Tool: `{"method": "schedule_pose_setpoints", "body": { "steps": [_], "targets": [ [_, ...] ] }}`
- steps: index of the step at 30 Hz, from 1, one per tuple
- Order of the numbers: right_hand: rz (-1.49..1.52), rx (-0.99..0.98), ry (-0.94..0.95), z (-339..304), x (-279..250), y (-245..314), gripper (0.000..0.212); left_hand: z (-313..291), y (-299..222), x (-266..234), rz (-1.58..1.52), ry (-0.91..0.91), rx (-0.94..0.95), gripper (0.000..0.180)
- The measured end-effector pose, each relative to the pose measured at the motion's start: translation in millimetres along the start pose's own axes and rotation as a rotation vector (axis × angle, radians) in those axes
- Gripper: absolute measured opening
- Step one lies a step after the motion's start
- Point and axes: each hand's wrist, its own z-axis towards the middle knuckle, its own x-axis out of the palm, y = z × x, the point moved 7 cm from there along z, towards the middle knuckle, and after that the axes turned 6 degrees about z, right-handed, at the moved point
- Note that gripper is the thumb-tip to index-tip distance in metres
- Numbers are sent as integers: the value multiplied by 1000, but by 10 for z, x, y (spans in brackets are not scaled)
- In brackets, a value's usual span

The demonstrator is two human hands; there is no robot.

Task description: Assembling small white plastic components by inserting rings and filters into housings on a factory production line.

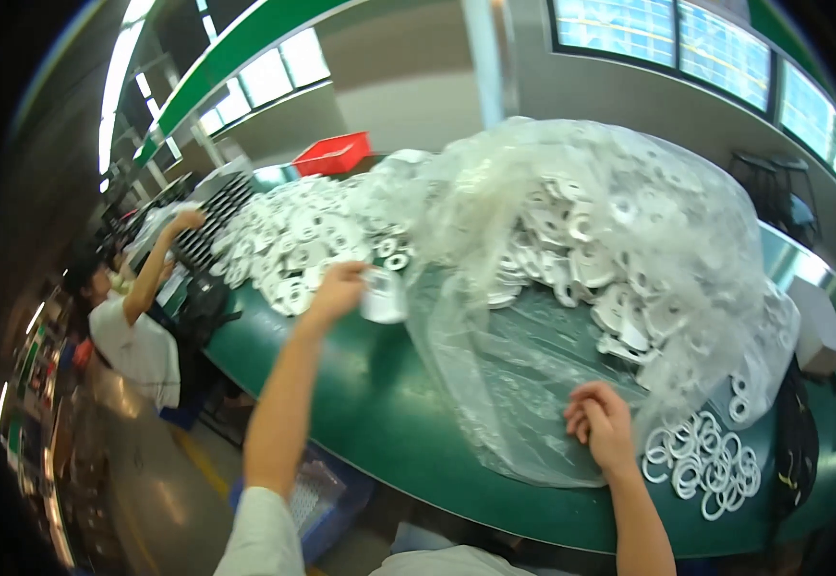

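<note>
My left hand (339,291) is closed on a flat white plastic part (382,296), held just above the green table, in front of a heap of similar white parts (307,230). My right hand (598,422) hovers over the near edge of a large clear plastic bag (495,384). Its fingers are loosely bent and a little apart, with nothing visible in them. Inside the bag lies a big pile of white ring-shaped parts (581,264), spilling toward its open mouth. To the right of my right hand, loose white rings (701,463) are gathered on the table.
The green table (360,413) curves across the view. A red bin (333,154) sits beyond the left heap, near a black slotted tray (214,219). A co-worker (134,331) reaches in from the left. At the right are a white box (816,326) and a black item (797,442).
</note>
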Motion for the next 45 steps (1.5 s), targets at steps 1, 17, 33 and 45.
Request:
{"method": "schedule_pose_setpoints", "body": {
  "steps": [1, 17, 33, 45],
  "targets": [
    [-5, -1, -36, 9, -16, -18, 18, 96, 173, -397, -42, -111, -104, 36],
    [-138, -55, 124, -23, 101, 58, 9, -1020, -2694, 2488, 111, -8, 935, 21],
    [384, -91, -227, 120, -204, -27, 26, -1691, -2935, 2049, 142, -313, 789, 21],
    [-55, 160, -153, -16, -179, 163, 45, -2141, -3496, 3324, 643, 580, 1107, 17]
  ]
}}
